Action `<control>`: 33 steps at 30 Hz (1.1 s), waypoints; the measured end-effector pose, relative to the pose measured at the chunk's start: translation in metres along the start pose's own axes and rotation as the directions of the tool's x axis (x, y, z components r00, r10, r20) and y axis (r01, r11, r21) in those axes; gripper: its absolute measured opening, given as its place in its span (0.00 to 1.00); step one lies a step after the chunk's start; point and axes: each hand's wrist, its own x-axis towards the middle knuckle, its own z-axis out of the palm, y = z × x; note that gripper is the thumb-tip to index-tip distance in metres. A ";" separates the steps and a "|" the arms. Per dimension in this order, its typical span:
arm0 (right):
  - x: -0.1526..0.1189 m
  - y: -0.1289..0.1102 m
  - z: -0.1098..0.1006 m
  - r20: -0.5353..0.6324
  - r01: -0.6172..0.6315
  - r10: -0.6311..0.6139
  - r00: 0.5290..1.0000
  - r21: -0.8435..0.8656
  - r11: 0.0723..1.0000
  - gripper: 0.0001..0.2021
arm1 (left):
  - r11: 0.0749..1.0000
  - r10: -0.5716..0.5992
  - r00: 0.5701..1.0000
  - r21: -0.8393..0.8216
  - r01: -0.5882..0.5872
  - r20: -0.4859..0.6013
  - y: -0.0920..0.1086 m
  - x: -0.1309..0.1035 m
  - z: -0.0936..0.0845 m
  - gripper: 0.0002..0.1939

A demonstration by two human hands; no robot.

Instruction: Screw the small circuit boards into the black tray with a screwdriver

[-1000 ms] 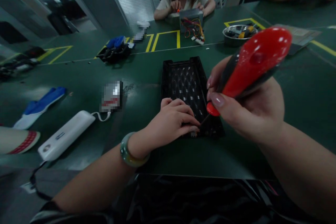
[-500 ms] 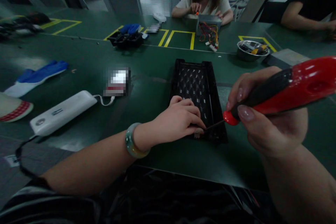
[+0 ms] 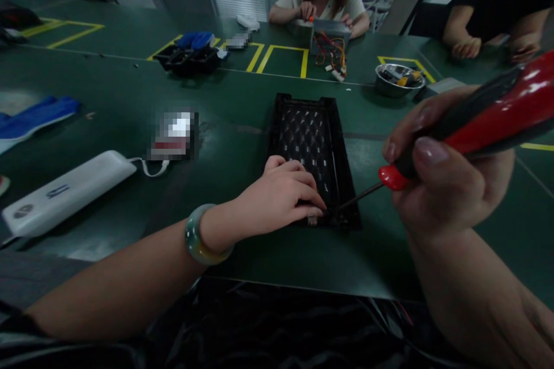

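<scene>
A red and black screwdriver is gripped in my right hand, its thin shaft pointing left and down to the near right corner of a black plastic tray-like part. That part lies flat on the green table, with rows of small bright marks inside. My left hand rests over its near left corner, thumb and fingers closed around the near edge. Whether a small piece is between those fingertips is too small to tell.
Left are a white power bank, a cabled device and a blue glove. Farther back stand a black tray, a metal box with wires at a seated person, and a metal bowl. Another person sits back right.
The view has shifted, so most things lie farther left. My right hand with the screwdriver has drawn a little away to the right from the black part; more shaft shows. My left hand stays on it.
</scene>
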 end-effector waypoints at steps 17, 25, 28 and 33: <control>-0.012 0.012 -0.010 0.216 -0.049 0.093 0.972 -0.202 0.978 0.09 | 0.999 -0.019 0.999 0.031 0.018 0.034 0.000 0.001 -0.001 0.07; -0.009 0.003 -0.005 0.252 -0.102 0.119 0.960 -0.079 0.992 0.23 | 0.998 -0.023 0.999 0.055 0.021 0.032 0.000 0.000 -0.002 0.08; -0.008 0.001 -0.004 0.271 -0.117 0.125 0.954 -0.049 0.992 0.16 | 0.999 -0.016 0.999 0.039 0.015 0.041 0.000 0.000 -0.002 0.08; -0.008 0.001 -0.007 0.325 -0.164 0.201 0.924 -0.139 0.977 0.18 | 0.999 -0.011 0.999 0.038 0.009 0.034 0.001 0.000 -0.002 0.07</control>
